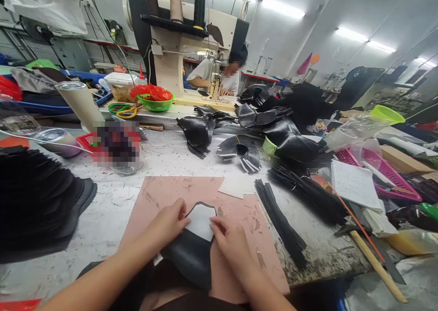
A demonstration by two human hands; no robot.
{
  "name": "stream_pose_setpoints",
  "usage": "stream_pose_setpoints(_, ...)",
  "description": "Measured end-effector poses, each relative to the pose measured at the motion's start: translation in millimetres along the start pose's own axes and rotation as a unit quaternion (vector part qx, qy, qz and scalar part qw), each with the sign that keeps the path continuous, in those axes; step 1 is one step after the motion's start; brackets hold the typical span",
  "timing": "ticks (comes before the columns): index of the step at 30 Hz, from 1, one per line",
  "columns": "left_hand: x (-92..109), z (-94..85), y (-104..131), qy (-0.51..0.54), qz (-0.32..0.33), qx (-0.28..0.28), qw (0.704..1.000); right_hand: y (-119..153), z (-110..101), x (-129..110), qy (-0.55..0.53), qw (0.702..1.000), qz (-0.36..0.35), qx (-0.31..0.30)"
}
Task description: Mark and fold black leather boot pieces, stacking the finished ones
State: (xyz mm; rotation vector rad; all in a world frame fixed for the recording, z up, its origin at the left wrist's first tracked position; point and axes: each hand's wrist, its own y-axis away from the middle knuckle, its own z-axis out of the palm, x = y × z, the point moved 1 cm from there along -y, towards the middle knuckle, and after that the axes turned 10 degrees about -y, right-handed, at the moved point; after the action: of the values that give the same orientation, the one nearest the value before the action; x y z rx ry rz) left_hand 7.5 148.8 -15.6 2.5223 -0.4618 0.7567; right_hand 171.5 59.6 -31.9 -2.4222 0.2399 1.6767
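A black leather piece (pixel 195 256) lies on the pink board in front of me, its narrow end pointing away. Over that end sits a white patch (pixel 199 222), with a thin black rim showing beyond its far edge. My left hand (pixel 176 217) pinches the patch's left edge between thumb and fingers. At the opposite edge my right hand (pixel 227 238) is closed in a pinch, thumb and index finger on the patch's right side. Whether the fingertips also grip the leather beneath cannot be made out. Beyond the hands, some white sheet pieces (pixel 236 186) rest on the board's far edge.
The pink board (pixel 147 201) covers the middle of the worktop. Stacked black pieces (pixel 37 201) stand left; black strips (pixel 280 224) and a hammer (pixel 376 265) lie right. Bundled leather parts (pixel 239 153) sit beyond, before a sewing machine (pixel 171 60) and a seated person.
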Motion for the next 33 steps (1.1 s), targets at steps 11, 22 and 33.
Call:
stream_pose_setpoints(11,-1,4.2,-8,-0.032,-0.024,-0.008,0.999,-2,-2,5,0.033,0.999,-0.042,0.0)
stream_pose_setpoints(22,0,3.5,-12,-0.055,-0.032,-0.037,0.997,-4,-1,6,0.054,0.997,-0.049,-0.012)
stream_pose_setpoints(33,6,-6.9,-4,-0.207,0.017,-0.012,0.978,-8,4,-4,0.255,0.958,-0.104,-0.084)
